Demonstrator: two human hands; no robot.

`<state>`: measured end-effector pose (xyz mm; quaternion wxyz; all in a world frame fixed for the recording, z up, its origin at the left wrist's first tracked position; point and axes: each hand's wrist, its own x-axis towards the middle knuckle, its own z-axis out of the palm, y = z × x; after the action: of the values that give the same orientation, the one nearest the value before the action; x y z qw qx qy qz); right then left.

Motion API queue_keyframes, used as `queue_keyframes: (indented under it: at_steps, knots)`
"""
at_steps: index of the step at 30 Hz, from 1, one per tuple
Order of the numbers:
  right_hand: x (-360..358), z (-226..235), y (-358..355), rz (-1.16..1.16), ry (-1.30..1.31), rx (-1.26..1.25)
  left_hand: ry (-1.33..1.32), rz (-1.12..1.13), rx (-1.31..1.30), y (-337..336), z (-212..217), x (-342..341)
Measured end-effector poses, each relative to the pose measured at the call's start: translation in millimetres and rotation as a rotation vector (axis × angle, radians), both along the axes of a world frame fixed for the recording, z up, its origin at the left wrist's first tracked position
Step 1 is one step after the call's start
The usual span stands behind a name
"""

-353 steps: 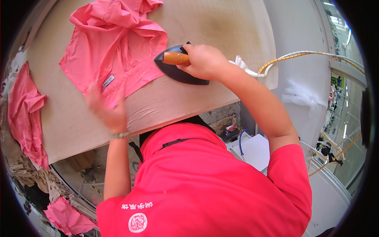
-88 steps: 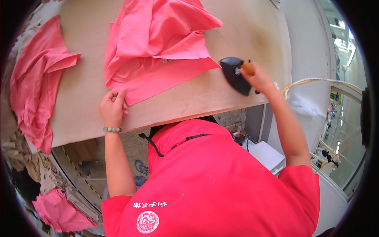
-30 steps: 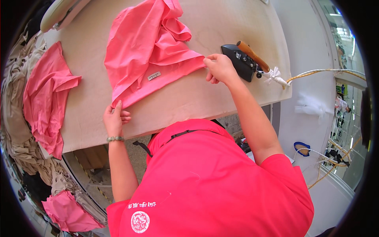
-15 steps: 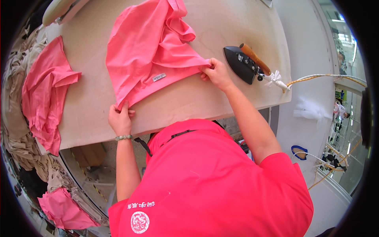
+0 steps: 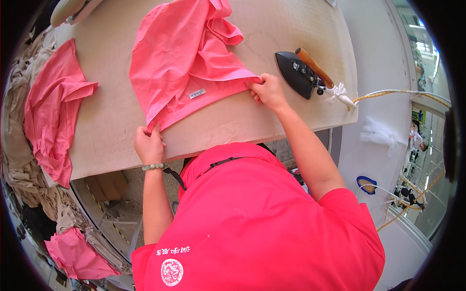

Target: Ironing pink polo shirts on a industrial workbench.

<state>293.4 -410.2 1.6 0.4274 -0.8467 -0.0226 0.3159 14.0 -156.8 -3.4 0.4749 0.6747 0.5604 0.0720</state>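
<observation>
While both hands work at its near edge, the ironing table [image 5: 111,121], a broad beige padded surface, fills the upper part of the view and carries everything else. Pink garment [image 5: 184,63] lies spread across the table beyond the fingertips, its far part bunched in folds, its near hem stretched in a straight line between the two hands; a small white label [image 5: 197,93] sits on that hem, between the hands and nearer the left one. Second pink garment [image 5: 53,116] lies crumpled well to the left of the left hand, draping over the table's left edge, apart from the stretched piece. Left hand [image 5: 149,144] rests at the table's near edge, fingers closed, pinching the left corner of the hem against the pad; a pale bead bracelet [image 5: 153,167] circles that wrist. Right hand [image 5: 268,91] sits farther up and to the right, fingers curled shut on the hem's right corner, pulling it taut. Just beyond the right hand's knuckles, not touching them, a black iron [image 5: 300,73] with a wooden handle stands flat on the pad, its tip pointing towards the garment. From the iron's rear a cloth-wrapped cord [image 5: 388,93] runs off to the right, away from both hands, past the table's edge.
</observation>
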Motion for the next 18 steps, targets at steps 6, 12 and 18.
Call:
queue_keyframes:
  at_steps: [6,12,18]
  knots:
    - [0.1,5.9,-3.8,0.002,-0.028,-0.013,-0.023,0.019,-0.066,-3.4,9.8,0.6]
    - [-4.6,-7.9,-8.7,0.024,-0.086,-0.062,0.069,-0.051,0.068,-8.2,1.1,-3.7]
    - [-11.5,-20.9,-31.4,0.185,-0.499,-0.235,0.313,-0.119,0.384,-6.5,3.4,-20.1]
